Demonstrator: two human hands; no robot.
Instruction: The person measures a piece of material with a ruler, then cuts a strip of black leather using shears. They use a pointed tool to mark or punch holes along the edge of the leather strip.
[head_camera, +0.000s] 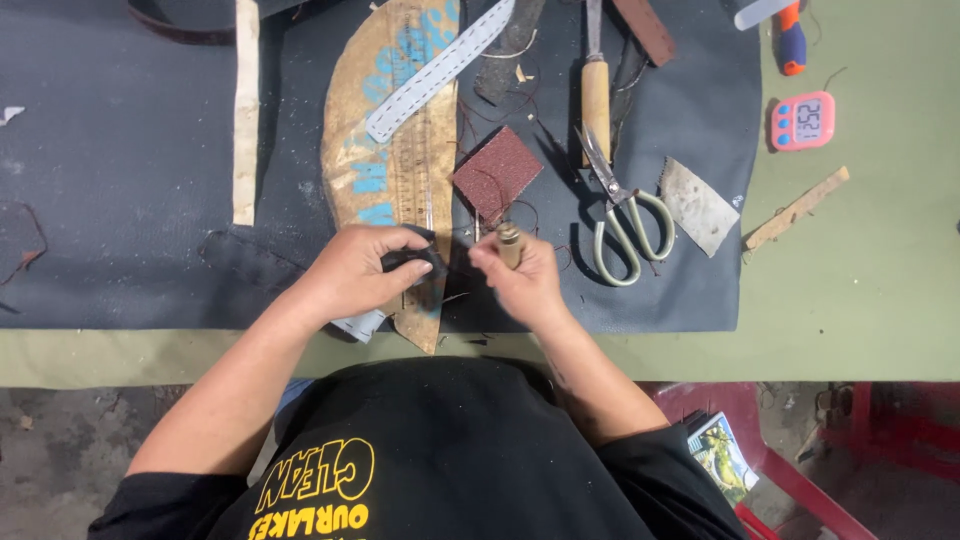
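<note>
A green worktable (860, 290) carries a dark mat (130, 170) that covers most of its top, and below its near edge shows a bare concrete floor with a red plastic chair (790, 470). The left hand (360, 272) is closed around a small black piece (412, 262), pinching it between thumb and fingers just above the mat. The right hand (522, 280) grips a wooden-handled tool (510, 243), its handle end standing up out of the fist; the tool's tip is hidden, so I cannot tell whether it touches the black piece. The 2 hands sit close together, near the table's front edge. Under the left hand lies a curved tan pattern (400, 150) with blue print, and a pale stitched strap (440, 68) crosses its upper part. Just beyond the right hand rests a reddish-brown square (497, 172) with loose thread around it. To the right lie scissors (620, 215) with pale green handles, a second wooden-handled tool (596, 95), and a grey metal scraper (697, 205). Off the mat, well apart, stand a pink timer (802, 121) and a wooden stick (797, 208).
</note>
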